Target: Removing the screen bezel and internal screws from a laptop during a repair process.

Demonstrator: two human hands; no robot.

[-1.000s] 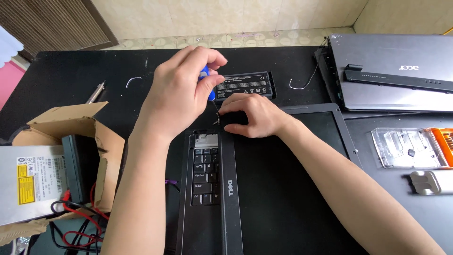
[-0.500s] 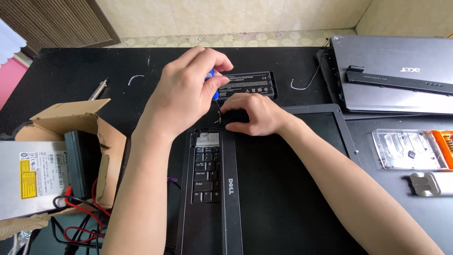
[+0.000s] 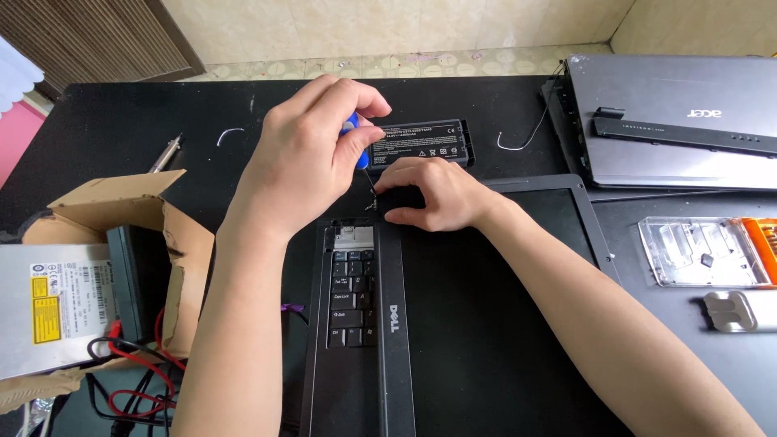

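We're looking at a home repair bench: a black table [image 3: 121, 121] pushed against a tiled floor [image 3: 388, 32], crowded with electronics. A second grey laptop [image 3: 672, 121] sits closed, a loose battery pack [image 3: 421, 142] lies out, a torn cardboard box [image 3: 121, 210] spills drives and red wires [image 3: 137, 380], and a clear bit case [image 3: 704, 251] waits.

A torn cardboard box [image 3: 121, 212] sat at the left of the black desk [image 3: 121, 121], beside a silver disc drive [image 3: 48, 311] and red and black wires [image 3: 133, 384]. A closed grey laptop [image 3: 672, 121] lay at the far right, with a clear plastic case [image 3: 700, 252] near it. A black battery pack [image 3: 425, 142] rested further back, between two short white wire pieces [image 3: 231, 133].
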